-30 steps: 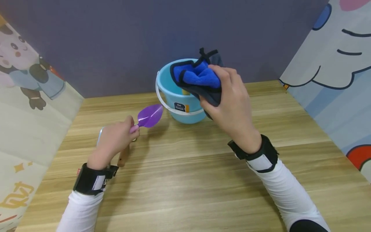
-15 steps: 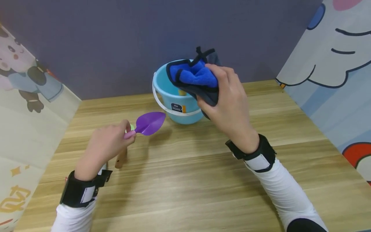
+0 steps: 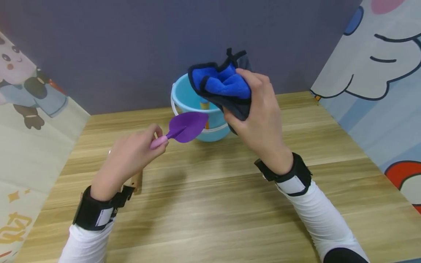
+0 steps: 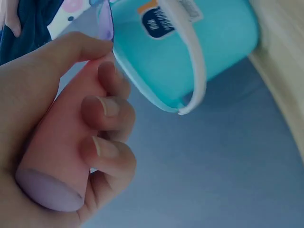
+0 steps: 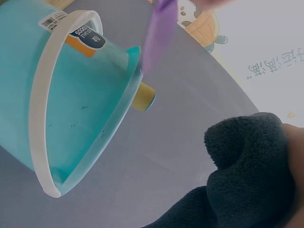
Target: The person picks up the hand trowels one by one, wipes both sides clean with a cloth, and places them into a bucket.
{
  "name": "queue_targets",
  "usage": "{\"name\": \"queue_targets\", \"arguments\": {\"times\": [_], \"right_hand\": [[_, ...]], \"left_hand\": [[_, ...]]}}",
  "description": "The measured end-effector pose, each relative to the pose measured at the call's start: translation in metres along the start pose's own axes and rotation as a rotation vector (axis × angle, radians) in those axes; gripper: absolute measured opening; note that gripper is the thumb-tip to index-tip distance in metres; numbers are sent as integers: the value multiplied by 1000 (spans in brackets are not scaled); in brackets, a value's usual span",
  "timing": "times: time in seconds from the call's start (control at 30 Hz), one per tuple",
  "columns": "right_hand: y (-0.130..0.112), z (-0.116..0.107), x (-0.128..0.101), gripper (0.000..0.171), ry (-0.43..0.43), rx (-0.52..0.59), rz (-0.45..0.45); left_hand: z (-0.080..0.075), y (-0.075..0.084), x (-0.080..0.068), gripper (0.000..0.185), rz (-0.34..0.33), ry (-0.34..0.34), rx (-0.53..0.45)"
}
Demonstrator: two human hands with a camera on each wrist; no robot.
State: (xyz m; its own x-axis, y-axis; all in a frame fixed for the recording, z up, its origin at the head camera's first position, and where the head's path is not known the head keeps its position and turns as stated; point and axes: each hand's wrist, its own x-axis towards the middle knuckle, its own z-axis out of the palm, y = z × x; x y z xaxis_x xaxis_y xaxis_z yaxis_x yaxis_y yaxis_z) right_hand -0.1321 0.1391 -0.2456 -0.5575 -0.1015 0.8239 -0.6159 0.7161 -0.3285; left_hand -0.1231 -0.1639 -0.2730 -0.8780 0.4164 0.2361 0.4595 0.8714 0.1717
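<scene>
My left hand grips a toy shovel by its pink handle; its purple blade hangs in the air just in front of a light blue bucket. My right hand holds a crumpled cloth, blue inside and dark grey outside, above the bucket's right rim. The bucket stands upright on the wooden table, its white handle folded down. In the right wrist view the blade is beside the bucket's rim and the cloth is at the lower right.
A yellow-topped object stands inside the bucket. A wooden-handled tool lies on the table under my left wrist. A dark wall closes the back, and cartoon-printed panels stand at both sides.
My left hand has lifted the purple shovel and carried it right, up to the bucket's front. My right hand keeps the cloth over the bucket, almost unmoved.
</scene>
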Motion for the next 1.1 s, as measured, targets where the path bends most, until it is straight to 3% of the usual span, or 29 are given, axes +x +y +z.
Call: {"name": "queue_targets", "arguments": {"times": [0.13,0.37,0.6,0.7,0.83,0.97,1.1], "right_hand": [[-1,-1,0,59,68,64,-23],[-3,2,0,58,141,110,-66],[-2,3,-1,55,172,57,-103],[-2,2,-1,56,135,-41,-124],[-2,2,-4,61,38,-166,-140],[-2,5,-7,63,-10,-185,-137],[-1,5,-9,63,-12,-181,-156]], "left_hand": [[-7,16,15,21,53,88,39],[-18,49,38,26,113,139,13],[-17,77,52,21,213,344,46],[-17,84,54,22,223,374,64],[-16,89,52,32,209,363,69],[-12,89,50,33,191,356,60],[-11,88,49,35,198,401,96]]}}
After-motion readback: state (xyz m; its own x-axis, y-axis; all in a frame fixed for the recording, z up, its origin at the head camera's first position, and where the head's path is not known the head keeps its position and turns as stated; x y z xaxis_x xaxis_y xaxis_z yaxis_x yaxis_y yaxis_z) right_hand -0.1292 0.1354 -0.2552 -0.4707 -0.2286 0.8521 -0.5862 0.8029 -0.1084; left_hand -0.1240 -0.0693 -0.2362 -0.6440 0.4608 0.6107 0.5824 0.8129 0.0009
